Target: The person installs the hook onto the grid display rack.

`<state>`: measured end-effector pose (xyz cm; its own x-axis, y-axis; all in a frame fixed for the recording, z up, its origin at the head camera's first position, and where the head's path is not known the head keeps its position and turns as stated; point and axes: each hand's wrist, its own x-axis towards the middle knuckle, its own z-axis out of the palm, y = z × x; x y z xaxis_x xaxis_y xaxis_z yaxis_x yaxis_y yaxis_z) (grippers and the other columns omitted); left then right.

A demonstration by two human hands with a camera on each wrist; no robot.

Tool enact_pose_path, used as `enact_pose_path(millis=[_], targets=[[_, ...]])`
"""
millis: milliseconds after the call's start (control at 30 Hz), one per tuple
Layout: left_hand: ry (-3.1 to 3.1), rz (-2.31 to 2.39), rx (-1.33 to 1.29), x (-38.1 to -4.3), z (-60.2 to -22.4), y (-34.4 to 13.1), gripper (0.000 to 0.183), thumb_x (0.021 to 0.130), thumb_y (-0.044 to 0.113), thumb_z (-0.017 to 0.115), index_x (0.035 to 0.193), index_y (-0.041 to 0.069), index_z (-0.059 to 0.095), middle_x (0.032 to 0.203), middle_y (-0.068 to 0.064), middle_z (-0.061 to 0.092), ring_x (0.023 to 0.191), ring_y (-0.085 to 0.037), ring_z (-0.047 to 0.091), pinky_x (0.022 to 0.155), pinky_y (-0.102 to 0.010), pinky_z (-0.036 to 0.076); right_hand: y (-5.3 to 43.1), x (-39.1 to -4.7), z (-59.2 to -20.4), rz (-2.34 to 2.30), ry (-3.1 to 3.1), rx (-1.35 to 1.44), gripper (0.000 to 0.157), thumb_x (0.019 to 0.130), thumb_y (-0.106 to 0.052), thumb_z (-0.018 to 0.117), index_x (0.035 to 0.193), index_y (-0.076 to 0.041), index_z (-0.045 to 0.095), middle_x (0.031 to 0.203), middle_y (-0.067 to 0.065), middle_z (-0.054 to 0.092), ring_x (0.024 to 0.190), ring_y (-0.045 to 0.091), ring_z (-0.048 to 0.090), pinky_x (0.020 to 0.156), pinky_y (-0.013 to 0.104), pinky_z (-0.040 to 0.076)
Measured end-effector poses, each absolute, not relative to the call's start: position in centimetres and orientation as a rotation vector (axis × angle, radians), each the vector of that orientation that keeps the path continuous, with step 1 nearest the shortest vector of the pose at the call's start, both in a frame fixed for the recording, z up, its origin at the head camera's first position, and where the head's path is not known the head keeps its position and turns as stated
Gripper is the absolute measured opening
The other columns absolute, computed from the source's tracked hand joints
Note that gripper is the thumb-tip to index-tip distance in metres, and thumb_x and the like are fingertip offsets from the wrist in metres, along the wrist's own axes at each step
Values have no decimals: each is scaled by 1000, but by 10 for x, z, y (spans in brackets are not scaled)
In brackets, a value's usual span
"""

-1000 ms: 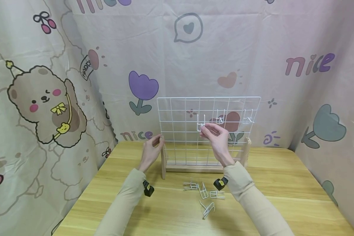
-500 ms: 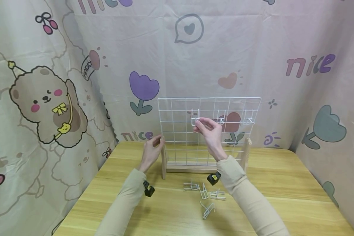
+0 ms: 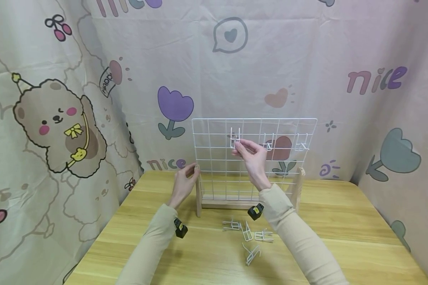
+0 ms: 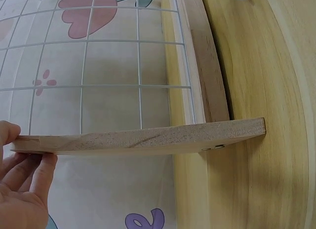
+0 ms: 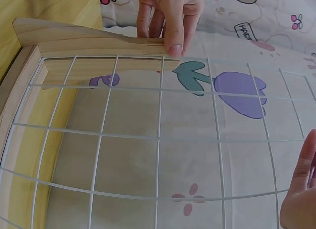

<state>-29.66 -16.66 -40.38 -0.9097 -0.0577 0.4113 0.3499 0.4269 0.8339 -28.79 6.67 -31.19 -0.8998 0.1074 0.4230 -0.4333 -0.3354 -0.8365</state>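
Note:
A white wire grid panel stands upright in a wooden base on the table. My left hand pinches the top of the left wooden post; in the left wrist view its thumb and fingers lie on either side of that post. Between thumb and fingertips, my right hand pinches a white wire hook, its prongs up, overlapping the grid's upper part left of centre. Two similar hooks, a middle one and a right one, hang on the grid. The right wrist view leaves the held hook out of frame.
Several loose white hooks lie on the wooden table in front of the stand, the nearest hook lowest in view. A printed curtain hangs behind and on both sides. The right wooden post stands behind my right forearm.
My right hand has moved left and slightly up along the grid, carrying the hook with it. My left hand has kept its place on the post.

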Motion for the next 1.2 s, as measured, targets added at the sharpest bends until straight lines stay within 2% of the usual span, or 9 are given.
enact_pose_path(millis=[467,1100,1200], targets=[[-2283,-1500,-279,-297,-405,-165,42,99,16,64,134,-6,58,135,-25,63,125,-38,64,107,-42,53,68,-294,-317,2286,-1568,360,30,94,4,65,119,20,59,77,-9,75,64,5,72,71,21,64],[-2282,-1484,-272,-298,-407,-166,40,99,15,64,134,-5,59,134,-24,64,124,-37,64,106,-42,54,70,-292,-326,2315,-1603,343,31,94,5,64,119,22,58,76,-11,75,65,5,72,72,20,64],[-2274,-1483,-278,-298,-407,-166,40,99,14,64,134,-5,60,134,-24,64,124,-37,65,106,-43,54,70,-292,-327,2310,-1605,333,31,93,6,65,119,21,58,79,-8,76,65,5,72,72,21,64]])
